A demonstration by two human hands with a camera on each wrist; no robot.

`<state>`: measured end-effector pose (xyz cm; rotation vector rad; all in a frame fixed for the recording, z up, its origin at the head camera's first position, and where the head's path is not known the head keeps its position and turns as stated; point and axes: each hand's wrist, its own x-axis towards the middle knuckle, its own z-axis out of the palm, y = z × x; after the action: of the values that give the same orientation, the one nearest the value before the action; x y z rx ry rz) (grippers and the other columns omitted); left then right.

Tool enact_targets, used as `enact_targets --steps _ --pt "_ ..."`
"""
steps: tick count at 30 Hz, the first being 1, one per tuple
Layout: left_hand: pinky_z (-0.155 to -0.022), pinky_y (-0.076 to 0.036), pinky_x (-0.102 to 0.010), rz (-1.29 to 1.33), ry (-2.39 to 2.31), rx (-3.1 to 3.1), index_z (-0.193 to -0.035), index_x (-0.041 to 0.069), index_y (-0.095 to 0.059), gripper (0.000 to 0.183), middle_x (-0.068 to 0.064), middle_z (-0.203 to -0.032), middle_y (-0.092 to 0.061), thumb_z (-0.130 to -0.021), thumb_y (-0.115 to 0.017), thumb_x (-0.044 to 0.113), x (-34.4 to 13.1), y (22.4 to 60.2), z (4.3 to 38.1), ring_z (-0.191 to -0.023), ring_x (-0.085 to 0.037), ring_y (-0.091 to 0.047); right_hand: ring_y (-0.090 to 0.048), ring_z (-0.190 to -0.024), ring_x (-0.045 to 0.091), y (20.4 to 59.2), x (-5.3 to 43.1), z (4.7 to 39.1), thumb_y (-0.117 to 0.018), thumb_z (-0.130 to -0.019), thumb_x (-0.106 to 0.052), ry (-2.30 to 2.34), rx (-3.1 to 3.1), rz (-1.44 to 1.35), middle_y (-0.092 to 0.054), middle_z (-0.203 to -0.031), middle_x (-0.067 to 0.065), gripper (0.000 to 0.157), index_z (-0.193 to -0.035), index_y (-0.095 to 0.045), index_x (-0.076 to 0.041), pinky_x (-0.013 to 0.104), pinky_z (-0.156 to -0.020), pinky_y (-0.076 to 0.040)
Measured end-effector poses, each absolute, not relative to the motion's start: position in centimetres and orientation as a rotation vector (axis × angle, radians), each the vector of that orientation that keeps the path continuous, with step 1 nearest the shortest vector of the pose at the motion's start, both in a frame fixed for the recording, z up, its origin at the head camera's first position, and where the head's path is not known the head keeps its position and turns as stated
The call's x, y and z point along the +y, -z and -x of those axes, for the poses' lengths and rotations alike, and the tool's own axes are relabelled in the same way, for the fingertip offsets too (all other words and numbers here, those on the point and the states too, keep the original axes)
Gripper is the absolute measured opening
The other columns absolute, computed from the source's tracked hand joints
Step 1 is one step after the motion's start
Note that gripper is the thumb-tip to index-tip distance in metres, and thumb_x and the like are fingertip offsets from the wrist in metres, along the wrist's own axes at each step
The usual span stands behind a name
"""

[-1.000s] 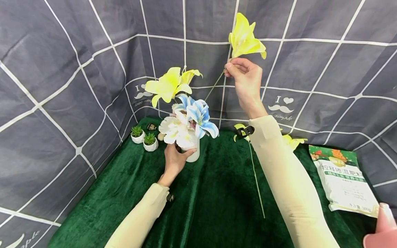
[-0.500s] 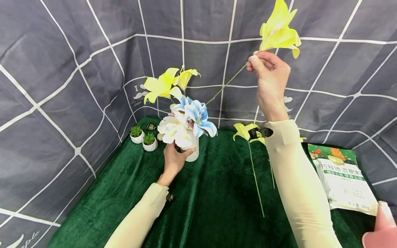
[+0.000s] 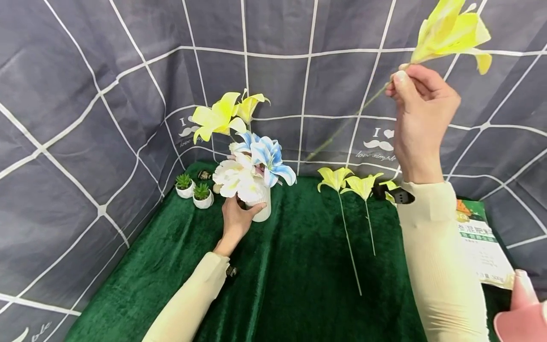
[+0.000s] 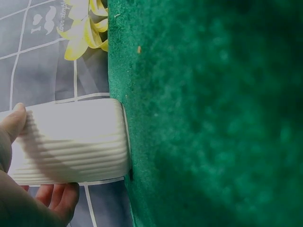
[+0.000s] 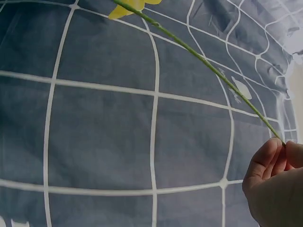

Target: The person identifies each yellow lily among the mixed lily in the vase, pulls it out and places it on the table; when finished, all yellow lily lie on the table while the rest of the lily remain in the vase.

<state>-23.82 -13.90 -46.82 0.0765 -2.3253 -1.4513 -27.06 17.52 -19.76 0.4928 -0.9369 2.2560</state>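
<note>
My left hand (image 3: 237,218) grips a ribbed white vase (image 3: 262,211), standing upright on the green cloth. In the left wrist view, thumb and fingers lie on opposite sides of the vase (image 4: 75,137). Out of its top rise a white flower (image 3: 237,178), a blue-and-white lily (image 3: 269,154) and two yellow lilies (image 3: 215,116). High at the right, my right hand (image 3: 423,109) pinches another yellow lily (image 3: 453,35) by the stem just below the bloom. That stem slants down leftward, its lower end apart from the vase. In the right wrist view, the fingertips pinch the green stem (image 5: 203,59).
More yellow lilies (image 3: 361,185) lie on the green cloth (image 3: 299,266), partly behind the right wrist. Two potted succulents (image 3: 202,195) stand left of the vase. A printed bag (image 3: 487,251) and a pink object (image 3: 523,308) are at right. Grey gridded fabric (image 3: 278,80) hangs behind.
My right hand has moved right with the yellow lily, and the stem's lower end has come away from the vase's bouquet. My left hand stays on the vase.
</note>
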Motion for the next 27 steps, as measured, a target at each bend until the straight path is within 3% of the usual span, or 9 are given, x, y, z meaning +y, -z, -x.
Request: enact_targets --steps 10,15,24,27 --pt "-0.09 -0.058 -0.048 -0.06 1.439 -2.325 -0.132 0.012 -0.056 0.071 -0.014 -0.12 -0.066 -0.075 -0.09 0.035 -14.2 46.8 23.9 -0.109 -0.032 -0.068 -0.064 -0.055 0.022 22.5 19.0 24.1 -0.071 -0.079 0.021 -2.238 -1.227 -0.519 -0.072 -0.071 0.018 0.009 -0.088 -0.07 0.022 0.026 -0.061 -0.056" --pt "-0.093 -0.058 -0.048 -0.072 1.457 -2.322 -0.131 0.013 -0.057 0.068 -0.013 -0.122 -0.064 -0.076 -0.09 0.034 -14.4 46.8 24.1 -0.112 -0.033 -0.067 -0.067 -0.057 0.016 24.6 18.7 23.3 -0.076 -0.082 0.01 -2.216 -1.539 -0.454 -0.077 -0.075 0.009 0.01 -0.092 -0.076 0.012 0.022 -0.064 -0.057" --pt "-0.094 -0.057 -0.049 -0.059 1.474 -2.302 -0.133 0.012 -0.055 0.07 -0.014 -0.124 -0.064 -0.076 -0.09 0.032 -14.6 47.1 24.3 -0.113 -0.034 -0.067 -0.064 -0.06 0.005 30.6 17.0 24.9 -0.079 -0.087 -0.011 -2.035 -2.141 -0.223 -0.072 -0.067 -0.01 0.005 -0.091 -0.081 -0.011 0.019 -0.064 -0.056" --pt "-0.094 -0.057 -0.049 -0.057 1.479 -2.297 -0.133 0.013 -0.055 0.07 -0.013 -0.123 -0.064 -0.075 -0.09 0.033 -14.6 47.1 24.3 -0.113 -0.034 -0.067 -0.063 -0.06 0.003 32.7 16.4 25.7 -0.077 -0.089 -0.013 -1.975 -2.262 -0.188 -0.07 -0.065 -0.014 0.007 -0.094 -0.079 -0.009 0.019 -0.065 -0.055"
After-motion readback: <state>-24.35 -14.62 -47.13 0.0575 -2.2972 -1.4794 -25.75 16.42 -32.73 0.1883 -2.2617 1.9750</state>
